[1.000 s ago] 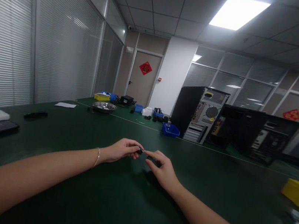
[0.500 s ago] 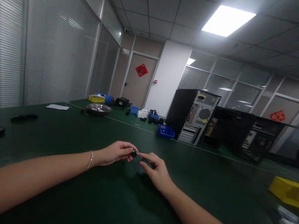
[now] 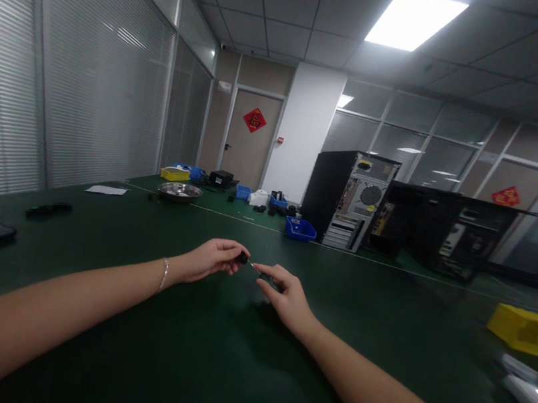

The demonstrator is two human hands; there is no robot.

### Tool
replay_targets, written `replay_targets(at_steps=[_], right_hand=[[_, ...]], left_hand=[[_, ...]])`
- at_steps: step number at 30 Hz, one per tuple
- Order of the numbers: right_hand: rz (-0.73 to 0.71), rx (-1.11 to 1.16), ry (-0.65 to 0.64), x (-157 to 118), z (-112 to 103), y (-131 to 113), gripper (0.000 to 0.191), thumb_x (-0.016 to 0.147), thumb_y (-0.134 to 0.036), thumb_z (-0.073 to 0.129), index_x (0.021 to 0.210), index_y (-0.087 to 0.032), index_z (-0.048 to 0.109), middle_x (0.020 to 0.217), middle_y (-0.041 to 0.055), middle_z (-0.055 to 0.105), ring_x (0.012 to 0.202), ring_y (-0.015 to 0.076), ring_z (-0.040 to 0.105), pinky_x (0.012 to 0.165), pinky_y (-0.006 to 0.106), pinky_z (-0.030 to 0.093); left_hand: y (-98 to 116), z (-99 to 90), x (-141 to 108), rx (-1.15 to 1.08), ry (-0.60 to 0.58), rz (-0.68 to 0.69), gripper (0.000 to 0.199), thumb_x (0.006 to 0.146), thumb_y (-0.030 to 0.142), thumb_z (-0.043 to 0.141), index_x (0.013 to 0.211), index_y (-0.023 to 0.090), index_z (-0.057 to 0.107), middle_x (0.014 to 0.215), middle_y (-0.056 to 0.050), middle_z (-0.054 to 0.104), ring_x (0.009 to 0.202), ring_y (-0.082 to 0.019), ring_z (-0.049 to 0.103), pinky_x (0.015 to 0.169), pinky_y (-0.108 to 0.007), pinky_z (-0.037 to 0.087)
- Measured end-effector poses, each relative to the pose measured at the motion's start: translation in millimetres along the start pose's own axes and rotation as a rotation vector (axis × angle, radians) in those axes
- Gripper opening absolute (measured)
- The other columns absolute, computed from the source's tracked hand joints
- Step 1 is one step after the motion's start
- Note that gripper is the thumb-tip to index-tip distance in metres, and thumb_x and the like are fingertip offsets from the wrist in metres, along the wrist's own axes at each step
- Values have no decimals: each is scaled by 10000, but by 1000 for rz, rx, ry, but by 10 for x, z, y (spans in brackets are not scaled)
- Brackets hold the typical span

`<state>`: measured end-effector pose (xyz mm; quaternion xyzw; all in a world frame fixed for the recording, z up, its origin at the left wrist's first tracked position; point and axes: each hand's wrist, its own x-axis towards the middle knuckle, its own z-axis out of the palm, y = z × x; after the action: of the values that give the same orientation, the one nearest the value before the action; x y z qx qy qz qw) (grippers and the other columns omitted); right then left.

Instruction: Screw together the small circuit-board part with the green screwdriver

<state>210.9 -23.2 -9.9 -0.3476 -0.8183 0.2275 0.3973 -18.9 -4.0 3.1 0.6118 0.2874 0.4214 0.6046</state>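
Above the green table (image 3: 207, 347), my left hand (image 3: 212, 260) pinches a small black part (image 3: 242, 257) between thumb and fingers. My right hand (image 3: 287, 297) is closed on a dark-handled screwdriver (image 3: 270, 281), its thin metal shaft pointing left. The shaft's tip is at or very near the black part; whether they touch is too small to tell. Both hands are held close together, with a narrow gap between their fingertips.
A steel bowl (image 3: 180, 192) and white paper (image 3: 106, 190) lie back left. A blue bin (image 3: 300, 229) stands beside a computer tower (image 3: 345, 199). To the right is a yellow bin (image 3: 530, 333); a dark tool (image 3: 48, 210) lies left.
The view has tilted slightly down. My hands are a little farther apart, and more of the screwdriver's shaft shows between them. The green spot on the black part is no longer visible.
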Motion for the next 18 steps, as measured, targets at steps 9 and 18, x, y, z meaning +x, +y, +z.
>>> replay_targets(at_steps=[9, 18], right_hand=[[76, 45, 46, 0, -2, 90, 203, 883, -330, 482, 1032, -227, 574, 991, 26, 606, 902, 202, 563, 791, 333, 439], [107, -341, -165, 835, 205, 265, 101, 807, -162, 563, 901, -199, 566, 892, 11, 627, 819, 169, 588, 688, 260, 456]], left_hand=[[70, -672, 130, 88, 412, 124, 206, 794, 253, 624, 948, 119, 650, 856, -77, 629, 701, -121, 570, 653, -251, 455], [-44, -846, 173, 40, 493, 137, 199, 782, 146, 628, 979, 147, 648, 897, -65, 632, 742, -105, 586, 738, -254, 477]])
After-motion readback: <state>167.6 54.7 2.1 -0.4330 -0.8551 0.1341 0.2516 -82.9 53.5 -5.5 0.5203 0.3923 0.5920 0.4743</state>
